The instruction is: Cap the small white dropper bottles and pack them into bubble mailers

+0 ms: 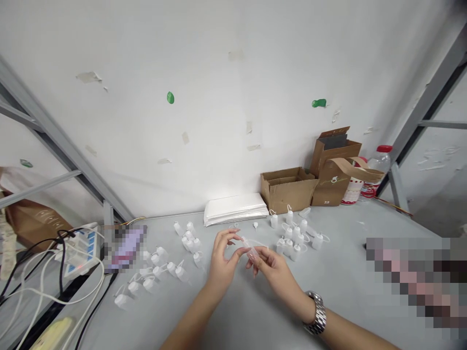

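Observation:
A small translucent plastic squeeze bottle (pixel 252 253) with a looped strap is held up between my hands over the grey table. My right hand (pixel 272 266) pinches its body between thumb and fingers; a metal watch is on that wrist. My left hand (pixel 224 255) curls around the upper end, with the thumb against the bottle. Several similar white bottles (pixel 179 272) stand in a loose group left of my hands. Another cluster of bottles (pixel 292 238) is to the right. Beyond my fingers lies a small white cap (pixel 255 225).
White flat sheets (pixel 235 209) are stacked against the wall. Right of them are an open cardboard box (pixel 290 194), a brown paper bag (pixel 328 180) and a red-capped plastic jar (pixel 381 160). A power strip (pixel 78 255) with tangled cables is at the left. Blurred patches hide items on both sides.

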Demonstrator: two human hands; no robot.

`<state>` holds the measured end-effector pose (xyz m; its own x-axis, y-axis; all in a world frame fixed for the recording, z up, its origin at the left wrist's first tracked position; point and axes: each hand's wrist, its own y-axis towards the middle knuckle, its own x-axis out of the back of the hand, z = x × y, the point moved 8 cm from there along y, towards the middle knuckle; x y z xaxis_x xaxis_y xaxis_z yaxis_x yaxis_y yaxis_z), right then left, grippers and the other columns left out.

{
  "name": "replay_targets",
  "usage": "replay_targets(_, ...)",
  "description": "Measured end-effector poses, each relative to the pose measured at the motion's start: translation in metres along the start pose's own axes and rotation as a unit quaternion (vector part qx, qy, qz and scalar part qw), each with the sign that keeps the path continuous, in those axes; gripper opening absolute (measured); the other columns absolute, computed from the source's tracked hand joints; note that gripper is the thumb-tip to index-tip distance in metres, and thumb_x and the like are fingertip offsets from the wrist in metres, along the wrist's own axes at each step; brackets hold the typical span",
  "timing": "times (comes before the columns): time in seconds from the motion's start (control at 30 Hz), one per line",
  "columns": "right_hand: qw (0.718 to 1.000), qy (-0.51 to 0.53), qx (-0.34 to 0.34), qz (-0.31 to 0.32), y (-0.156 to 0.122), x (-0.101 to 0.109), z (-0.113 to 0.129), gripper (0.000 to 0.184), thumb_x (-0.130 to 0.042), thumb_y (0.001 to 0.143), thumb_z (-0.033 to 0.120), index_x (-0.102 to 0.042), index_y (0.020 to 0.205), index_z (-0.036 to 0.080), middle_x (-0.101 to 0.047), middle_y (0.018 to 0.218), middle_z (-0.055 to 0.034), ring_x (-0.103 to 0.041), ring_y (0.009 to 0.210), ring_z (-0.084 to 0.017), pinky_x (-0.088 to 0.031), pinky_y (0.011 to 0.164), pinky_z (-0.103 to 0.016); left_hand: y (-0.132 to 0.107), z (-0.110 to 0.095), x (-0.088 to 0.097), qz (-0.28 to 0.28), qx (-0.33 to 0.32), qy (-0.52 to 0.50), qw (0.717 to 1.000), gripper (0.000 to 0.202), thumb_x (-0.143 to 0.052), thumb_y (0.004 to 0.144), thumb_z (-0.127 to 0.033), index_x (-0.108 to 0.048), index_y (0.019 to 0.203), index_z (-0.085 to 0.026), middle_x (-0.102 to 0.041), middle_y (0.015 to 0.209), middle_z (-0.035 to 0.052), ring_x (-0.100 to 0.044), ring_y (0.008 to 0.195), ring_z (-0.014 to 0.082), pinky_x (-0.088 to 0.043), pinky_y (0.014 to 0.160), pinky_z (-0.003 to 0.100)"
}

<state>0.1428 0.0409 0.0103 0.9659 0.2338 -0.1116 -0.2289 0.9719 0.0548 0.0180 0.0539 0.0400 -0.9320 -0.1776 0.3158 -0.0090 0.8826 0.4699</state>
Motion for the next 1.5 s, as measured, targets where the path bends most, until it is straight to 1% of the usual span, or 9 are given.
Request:
replay_targets(0.4,1.0,0.015,0.002,-0.01,-0.004,-0.001,-0.004,0.037,-0.053,0.074,0.053,-0.062,0.079,0.017,-0.061,0.065,-0.0022,-0.053,0.056,-0.014,-0.044,0.06,-0.028,0.003,0.002,-0.002,0.025,0.018,-0.018,0.999,0.011,-0.061,0.07,-0.022,-0.053,0.079,-0.021,-0.054,0.103,0.006,-0.047,0.104,0.0209,-0.039,0.079,0.032)
replay_targets(0.7,1.0,0.006,0.015,-0.003,-0.004,-0.002,-0.003,0.037,-0.048,0.08,0.05,-0.063,0.077,0.017,-0.062,0.066,-0.0022,-0.052,0.058,-0.014,-0.042,0.064,-0.027,0.001,0.003,-0.003,0.009,0.032,-0.024,0.999,0.01,-0.061,0.07,-0.02,-0.054,0.077,-0.02,-0.055,0.098,0.0053,-0.049,0.101,0.0198,-0.039,0.076,0.03)
replay_targets(0.87,1.0,0.006,0.017,0.001,-0.004,-0.003,-0.003,0.037,-0.048,0.08,0.05,-0.064,0.078,0.017,-0.061,0.066,-0.0022,-0.051,0.058,-0.014,-0.042,0.064,-0.027,-0.001,0.011,-0.006,0.003,0.067,-0.079,0.995,0.012,-0.062,0.069,-0.022,-0.053,0.076,-0.02,-0.056,0.094,0.0046,-0.051,0.098,0.0191,-0.04,0.076,0.029)
replay_targets(1.0,0.999,0.036,0.008,0.012,-0.002,-0.004,-0.006,0.037,-0.048,0.08,0.05,-0.063,0.078,0.016,-0.061,0.067,-0.003,-0.05,0.058,-0.013,-0.041,0.062,-0.026,-0.002,0.02,-0.012,0.011,0.13,-0.155,0.979,0.016,-0.064,0.066,-0.026,-0.053,0.073,-0.018,-0.057,0.094,0.0054,-0.054,0.093,0.0189,-0.042,0.074,0.028)
replay_targets(1.17,0.993,0.109,0.007,0.035,0.001,-0.003,-0.002,0.033,-0.053,0.078,0.047,-0.064,0.08,0.016,-0.061,0.066,-0.003,-0.049,0.056,-0.012,-0.04,0.059,-0.026,-0.008,0.023,-0.024,0.046,0.219,-0.265,0.938,0.024,-0.071,0.059,-0.031,-0.056,0.067,-0.016,-0.06,0.094,0.0073,-0.057,0.09,0.0199,-0.043,0.077,0.03)
replay_targets(1.27,0.992,0.118,0.002,0.037,0.001,-0.003,0.001,0.034,-0.053,0.078,0.047,-0.064,0.082,0.016,-0.061,0.065,-0.0032,-0.048,0.055,-0.012,-0.04,0.059,-0.027,-0.007,0.021,-0.02,0.028,0.233,-0.309,0.921,0.029,-0.072,0.059,-0.035,-0.059,0.078,-0.017,-0.063,0.095,0.0076,-0.057,0.093,0.0207,-0.042,0.08,0.031)
replay_targets(1.33,0.993,0.108,-0.001,0.041,0.0,-0.005,0.001,0.036,-0.052,0.078,0.049,-0.064,0.083,0.015,-0.061,0.065,-0.0034,-0.048,0.054,-0.012,-0.04,0.059,-0.027,-0.005,0.018,-0.016,0.026,0.232,-0.324,0.917,0.034,-0.068,0.064,-0.04,-0.062,0.088,-0.016,-0.063,0.1,0.0099,-0.056,0.097,0.0222,-0.041,0.084,0.033)
replay_targets(1.4,0.994,0.094,0.001,0.05,-0.001,-0.008,0.001,0.037,-0.051,0.078,0.05,-0.063,0.08,0.015,-0.062,0.066,-0.0035,-0.048,0.053,-0.012,-0.04,0.06,-0.027,-0.005,0.015,-0.018,0.052,0.238,-0.335,0.91,0.04,-0.062,0.068,-0.045,-0.063,0.095,-0.016,-0.063,0.105,0.012,-0.055,0.101,0.0237,-0.039,0.087,0.036)
replay_targets(1.5,0.995,0.077,0.0,0.069,-0.003,-0.014,0.001,0.038,-0.05,0.077,0.052,-0.063,0.077,0.016,-0.062,0.066,-0.0027,-0.047,0.051,-0.011,-0.041,0.06,-0.027,-0.008,0.015,-0.024,0.082,0.264,-0.344,0.897,0.04,-0.061,0.068,-0.046,-0.067,0.093,-0.015,-0.065,0.103,0.0129,-0.054,0.102,0.0254,-0.04,0.087,0.036)
